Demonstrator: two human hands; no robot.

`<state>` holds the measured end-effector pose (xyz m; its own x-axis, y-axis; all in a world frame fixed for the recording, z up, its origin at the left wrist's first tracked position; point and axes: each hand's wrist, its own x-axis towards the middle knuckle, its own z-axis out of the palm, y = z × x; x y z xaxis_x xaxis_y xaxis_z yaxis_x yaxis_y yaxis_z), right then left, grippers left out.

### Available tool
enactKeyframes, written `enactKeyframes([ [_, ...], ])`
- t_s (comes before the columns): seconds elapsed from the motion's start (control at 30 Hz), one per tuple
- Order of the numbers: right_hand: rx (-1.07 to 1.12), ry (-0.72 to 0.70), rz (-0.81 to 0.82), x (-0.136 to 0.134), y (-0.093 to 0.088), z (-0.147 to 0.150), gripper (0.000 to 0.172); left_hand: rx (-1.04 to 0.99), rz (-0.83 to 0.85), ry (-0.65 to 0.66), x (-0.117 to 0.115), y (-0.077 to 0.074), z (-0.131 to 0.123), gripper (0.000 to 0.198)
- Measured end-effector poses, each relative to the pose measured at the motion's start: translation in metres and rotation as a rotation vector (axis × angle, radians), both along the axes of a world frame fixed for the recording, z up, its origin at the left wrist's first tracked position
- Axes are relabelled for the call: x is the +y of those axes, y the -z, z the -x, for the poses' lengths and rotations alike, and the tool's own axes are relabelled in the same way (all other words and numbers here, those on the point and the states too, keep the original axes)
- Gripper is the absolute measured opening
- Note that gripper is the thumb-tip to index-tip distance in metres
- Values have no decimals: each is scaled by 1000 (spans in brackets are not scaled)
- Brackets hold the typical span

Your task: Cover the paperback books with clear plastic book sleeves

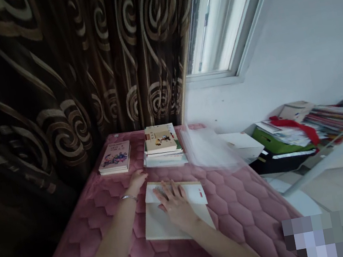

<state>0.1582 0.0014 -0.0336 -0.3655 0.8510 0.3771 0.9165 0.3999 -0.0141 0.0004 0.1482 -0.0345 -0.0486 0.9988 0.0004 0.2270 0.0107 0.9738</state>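
While the right hand (177,206) is lying flat and spread wide on a pale book (160,222), the left hand (138,178) is sitting near the book's far left corner in the head view; whether it is holding anything cannot be told, as its fingers are showing too small. The book is resting on a pink quilted cover (239,209), with a white strip (193,192) running along its far part, partly under the right fingers. Beyond, a left stack (114,158) and a middle stack (162,143) of books are standing apart, and a blurred translucent sheet (210,148) is lying beside the latter. If the right palm is pressing unevenly, the strip could be creasing or the book skidding on the padding; a careless left sweep could be nudging either stack askew.
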Motion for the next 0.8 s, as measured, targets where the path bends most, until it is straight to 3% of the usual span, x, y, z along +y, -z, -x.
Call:
enactKeyframes([
  [0.13, 23, 3, -7, 0, 1, -1, 51, -110, 105, 58, -2, 0, -1, 29],
  [0.27, 43, 11, 1, 1, 3, 0, 49, -294, 120, 131, -19, -4, 2, 19],
  [0.53, 70, 38, 42, 2, 3, 3, 48, -565, 125, 255, -46, -16, 4, 39],
  [0.8, 86, 40, 59, 3, 4, 6, 46, -591, 103, 275, -56, -16, 10, 50],
])
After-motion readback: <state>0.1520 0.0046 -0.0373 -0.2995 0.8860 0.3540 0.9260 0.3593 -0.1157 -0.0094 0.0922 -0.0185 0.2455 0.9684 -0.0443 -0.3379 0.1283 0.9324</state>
